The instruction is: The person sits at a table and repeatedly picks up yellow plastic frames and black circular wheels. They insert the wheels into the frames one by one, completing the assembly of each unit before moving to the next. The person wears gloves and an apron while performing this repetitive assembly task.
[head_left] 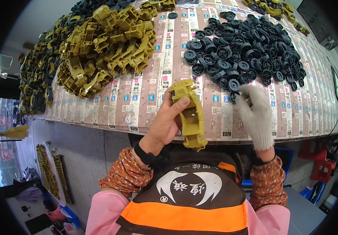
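Note:
My left hand is bare and wrapped around an olive-yellow plastic toy vehicle body, held upright over the table's near edge. Its thumb presses on the upper part, and the hollow side with its ribs shows. My right hand, in a white knit glove, is at the near edge of a pile of small black toy wheels. Its curled fingertips close on one black toy wheel at the bottom of the pile; part of the grip is hidden by the glove.
A tall heap of olive-yellow vehicle bodies stands left on the paper-covered table. Farther left lie many bodies with black wheels fitted. More yellow parts are at the back right. Red plastic bins stand below at right.

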A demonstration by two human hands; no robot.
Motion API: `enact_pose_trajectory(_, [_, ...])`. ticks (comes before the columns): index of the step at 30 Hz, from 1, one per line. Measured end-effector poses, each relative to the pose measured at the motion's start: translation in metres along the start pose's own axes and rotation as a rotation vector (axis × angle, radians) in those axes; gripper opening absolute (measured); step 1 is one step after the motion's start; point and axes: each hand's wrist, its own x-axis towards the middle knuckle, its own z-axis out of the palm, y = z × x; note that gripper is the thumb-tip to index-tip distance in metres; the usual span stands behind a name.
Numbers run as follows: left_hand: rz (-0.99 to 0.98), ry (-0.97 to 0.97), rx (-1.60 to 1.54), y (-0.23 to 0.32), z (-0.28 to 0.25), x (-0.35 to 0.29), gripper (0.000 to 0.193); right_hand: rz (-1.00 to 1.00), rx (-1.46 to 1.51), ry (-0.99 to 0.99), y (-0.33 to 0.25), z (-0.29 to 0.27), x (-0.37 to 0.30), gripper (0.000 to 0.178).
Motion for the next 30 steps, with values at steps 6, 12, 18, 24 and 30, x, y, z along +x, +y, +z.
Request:
enact_pose_trajectory(6, [0.008, 0.09, 0.156, -0.006, 0.008, -0.007, 0.058, -0.259, -0.427, 0.103, 0.012, 0.021, 0.031, 0.032])
enact_pose_trajectory(12, [-0.081, 0.044, 0.089, -0.006, 0.007, -0.013, 0.066, -0.124, -0.112, 0.112, -0.003, 0.012, 0.026, 0.028])
enact_pose_trajectory(18, [0.017, -0.007, 0.093, -0.01, 0.021, -0.017, 0.072, 0.341, 0.788, -0.212, -0.033, 0.029, -0.018, 0.033])
enact_pose_trajectory(24, [0.064, -0.076, 0.216, -0.022, 0.021, -0.017, 0.072, 0.412, 0.916, -0.153, -0.038, 0.039, -0.027, 0.036])
enact_pose_trajectory(30, [0.147, -0.105, 0.376, -0.029, 0.022, -0.018, 0.077, 0.43, 0.879, -0.107, -0.039, 0.04, -0.031, 0.037])
